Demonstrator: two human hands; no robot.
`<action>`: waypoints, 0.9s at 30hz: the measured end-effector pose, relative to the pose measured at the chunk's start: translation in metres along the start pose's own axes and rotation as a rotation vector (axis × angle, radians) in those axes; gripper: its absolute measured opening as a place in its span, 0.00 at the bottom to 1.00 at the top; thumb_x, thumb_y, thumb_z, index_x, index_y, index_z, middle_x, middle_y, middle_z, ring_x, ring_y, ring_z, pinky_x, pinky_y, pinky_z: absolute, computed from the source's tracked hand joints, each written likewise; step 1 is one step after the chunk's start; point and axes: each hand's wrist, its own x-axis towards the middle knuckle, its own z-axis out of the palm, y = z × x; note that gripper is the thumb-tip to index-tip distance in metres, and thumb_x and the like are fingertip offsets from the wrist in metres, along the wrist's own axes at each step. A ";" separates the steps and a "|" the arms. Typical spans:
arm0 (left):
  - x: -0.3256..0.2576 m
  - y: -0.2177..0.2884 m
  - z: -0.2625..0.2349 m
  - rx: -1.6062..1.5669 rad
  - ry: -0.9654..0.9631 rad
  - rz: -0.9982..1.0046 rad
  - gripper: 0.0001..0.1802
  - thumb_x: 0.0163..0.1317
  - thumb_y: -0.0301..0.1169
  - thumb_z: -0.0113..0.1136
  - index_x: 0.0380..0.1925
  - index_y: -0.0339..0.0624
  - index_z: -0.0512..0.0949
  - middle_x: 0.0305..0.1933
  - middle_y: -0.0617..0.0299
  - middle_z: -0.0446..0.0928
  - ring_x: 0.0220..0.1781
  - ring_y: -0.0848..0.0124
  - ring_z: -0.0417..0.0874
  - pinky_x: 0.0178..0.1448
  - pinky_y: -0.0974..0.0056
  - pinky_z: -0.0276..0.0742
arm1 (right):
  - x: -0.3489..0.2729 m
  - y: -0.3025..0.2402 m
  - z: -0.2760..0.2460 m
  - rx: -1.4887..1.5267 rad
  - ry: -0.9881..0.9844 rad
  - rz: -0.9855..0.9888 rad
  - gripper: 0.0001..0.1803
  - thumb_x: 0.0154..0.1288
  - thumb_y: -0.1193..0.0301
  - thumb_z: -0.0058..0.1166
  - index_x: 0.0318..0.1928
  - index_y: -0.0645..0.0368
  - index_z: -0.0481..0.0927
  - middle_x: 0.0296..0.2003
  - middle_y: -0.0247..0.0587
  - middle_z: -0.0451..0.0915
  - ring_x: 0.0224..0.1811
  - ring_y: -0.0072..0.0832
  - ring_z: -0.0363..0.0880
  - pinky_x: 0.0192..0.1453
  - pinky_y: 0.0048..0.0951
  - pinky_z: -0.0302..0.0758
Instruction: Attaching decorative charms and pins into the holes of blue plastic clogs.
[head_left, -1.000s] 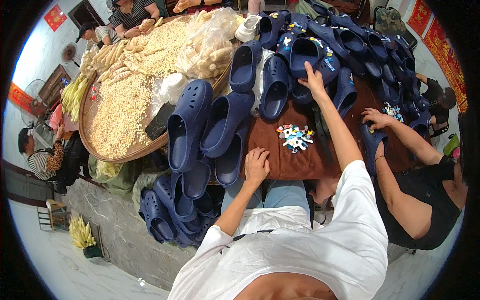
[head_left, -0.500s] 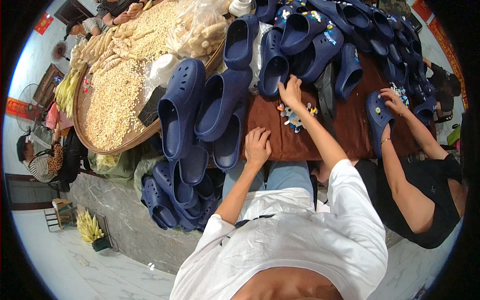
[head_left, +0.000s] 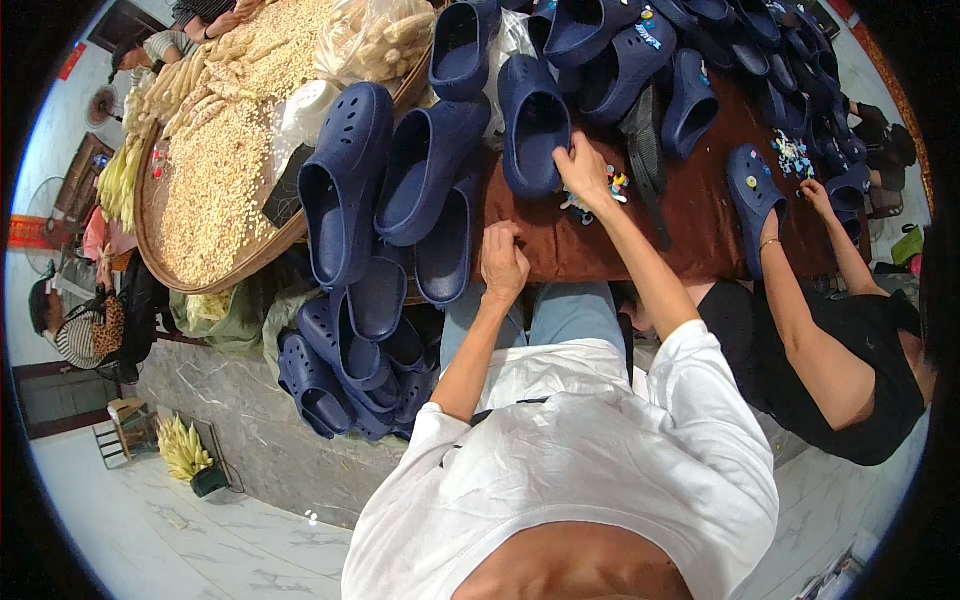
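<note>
Far L: round woven tray (head_left: 285,243) w/ loose corn kernels (head_left: 215,205). Nr its R rim, bunch of navy foam clogs (head_left: 350,190), toes mostly away; more in a lower heap (head_left: 345,370) below table level.

L hand (head_left: 505,262) at nr edge of brown cloth (head_left: 560,258), fingers loosely curled; can't tell if anything's under them.

Centre: one navy clog (head_left: 535,120), toe away, heel end nr the person, on the cloth just beyond L hand. R hand (head_left: 583,172) on its R side by the heel, thumb + fingers narrow, prob. pinching the rim; far fingertips hidden. Small coloured charms (head_left: 617,184) lie by R hand, part covered by it.

Step in hand, by the look: gripping this one clog. Next move calls for a firm pinch, clear of charms, w/ L hand avail. to steady the heel.

R of that: dk strap (head_left: 648,160), then co-worker's clog (head_left: 752,182) w/ badges on, co-worker's hand (head_left: 818,196) nr a 2nd charm pile (head_left: 790,153).
</note>
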 end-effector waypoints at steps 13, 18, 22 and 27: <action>-0.024 0.072 -0.065 -0.193 0.056 -0.023 0.11 0.51 0.16 0.49 0.34 0.38 0.76 0.37 0.53 0.75 0.43 0.56 0.75 0.47 0.57 0.69 | -0.181 0.005 0.002 0.013 0.019 -0.056 0.12 0.60 0.70 0.53 0.41 0.62 0.67 0.23 0.52 0.76 0.27 0.52 0.78 0.31 0.50 0.71; -0.031 0.094 -0.062 -0.304 -0.074 -0.111 0.14 0.58 0.17 0.48 0.44 0.34 0.75 0.43 0.50 0.75 0.47 0.54 0.77 0.52 0.57 0.71 | -0.224 0.018 0.017 0.063 -0.050 0.052 0.14 0.62 0.71 0.56 0.44 0.62 0.68 0.24 0.44 0.75 0.24 0.41 0.77 0.29 0.41 0.72; -0.053 0.092 -0.048 -0.412 -0.190 -0.336 0.16 0.64 0.21 0.46 0.52 0.32 0.71 0.46 0.49 0.75 0.50 0.58 0.77 0.57 0.59 0.72 | -0.236 0.013 0.013 0.187 -0.077 0.041 0.19 0.63 0.70 0.60 0.48 0.63 0.68 0.25 0.43 0.76 0.25 0.35 0.79 0.31 0.37 0.75; -0.049 0.080 -0.031 -0.676 -0.136 -0.739 0.15 0.69 0.30 0.47 0.52 0.34 0.68 0.46 0.58 0.73 0.48 0.69 0.74 0.57 0.65 0.69 | -0.235 0.016 0.007 0.329 -0.116 0.032 0.14 0.67 0.70 0.56 0.47 0.63 0.70 0.27 0.44 0.77 0.26 0.37 0.79 0.32 0.36 0.75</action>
